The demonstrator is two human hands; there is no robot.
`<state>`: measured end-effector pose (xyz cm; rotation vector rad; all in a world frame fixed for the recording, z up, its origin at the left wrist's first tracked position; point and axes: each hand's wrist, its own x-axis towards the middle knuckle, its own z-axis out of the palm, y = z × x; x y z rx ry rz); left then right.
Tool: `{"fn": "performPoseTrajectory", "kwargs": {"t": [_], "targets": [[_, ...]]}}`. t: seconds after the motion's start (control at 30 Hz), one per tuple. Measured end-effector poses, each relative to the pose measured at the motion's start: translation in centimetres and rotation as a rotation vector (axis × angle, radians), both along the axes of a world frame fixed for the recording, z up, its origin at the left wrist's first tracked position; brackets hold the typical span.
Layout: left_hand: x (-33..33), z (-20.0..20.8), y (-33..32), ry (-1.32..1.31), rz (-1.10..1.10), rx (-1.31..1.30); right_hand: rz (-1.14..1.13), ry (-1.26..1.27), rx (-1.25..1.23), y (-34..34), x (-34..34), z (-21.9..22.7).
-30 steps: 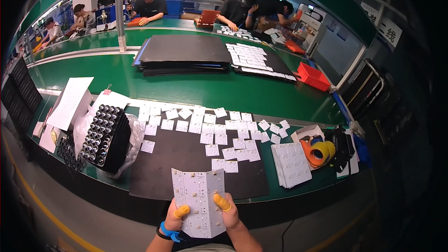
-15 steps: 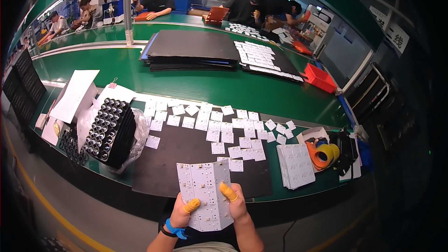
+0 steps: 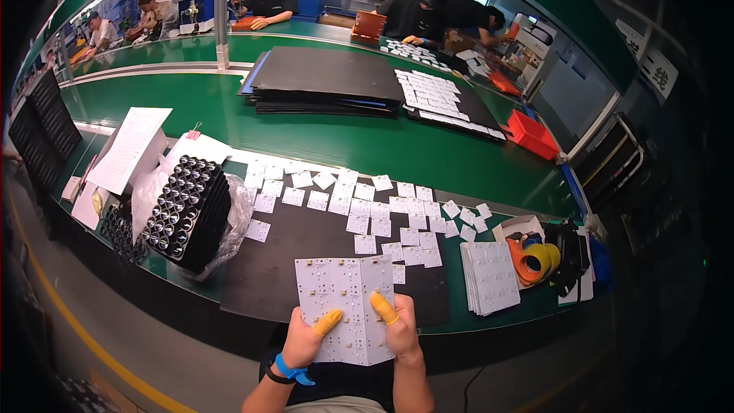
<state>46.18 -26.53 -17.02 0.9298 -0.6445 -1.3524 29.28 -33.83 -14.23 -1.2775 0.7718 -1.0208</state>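
Both hands grip a white circuit board panel (image 3: 344, 294), held over the table's front edge and bent along a lengthwise line right of its middle. My left hand (image 3: 304, 336) clasps the lower left side, its yellow-covered thumb on the front face. On the right edge, my right hand (image 3: 399, 326) presses with another yellow-covered thumb. The fingers behind the panel are hidden. A blue band circles my left wrist. Beyond the panel, several small white square boards (image 3: 365, 244) lie spread over a black mat (image 3: 264, 279), some overlapping.
Left stands a black tray stack (image 3: 183, 214) with round silvery cups, in clear plastic. To the right are stacked white panels (image 3: 489, 279) and a box with yellow and orange tape rolls (image 3: 540, 256). Black sheets (image 3: 325, 76) and a red bin (image 3: 533, 134) sit on the green bench; co-workers are behind.
The bend near the panel's left side has flattened, while the right-hand fold remains. Both hands have shifted slightly with the panel. The view has moved a little.
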Motion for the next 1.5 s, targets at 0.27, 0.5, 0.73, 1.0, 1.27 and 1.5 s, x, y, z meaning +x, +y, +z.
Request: {"fn": "performPoseTrajectory", "kwargs": {"t": [0.27, 0.5, 0.73, 1.0, 1.27, 1.5], "targets": [[-0.8, 0.0, -0.3, 0.051, 0.099, -0.012, -0.051, 0.246, -0.185, -0.6, 0.5, 0.0], [-1.5, 0.0, -0.2, -0.054, 0.183, -0.028, -0.241, 0.628, -0.587, -0.5, 2.0, 0.2], [-0.6, 0.5, 0.2, -0.067, 0.136, -0.040, -0.166, 0.403, -0.408, 0.1, 2.2, 0.8], [0.1, 0.3, 0.5, -0.054, -0.017, -0.043, 0.053, -0.091, 0.168, 0.6, 0.4, -1.6], [-0.4, -0.9, 1.0, 0.039, 0.008, -0.110, 0.141, -0.130, 0.173, 1.5, 1.3, -1.4], [-0.2, -0.6, 0.7, -0.009, 0.025, -0.105, 0.144, -0.118, 0.112, 0.9, 0.5, -1.8]]}}
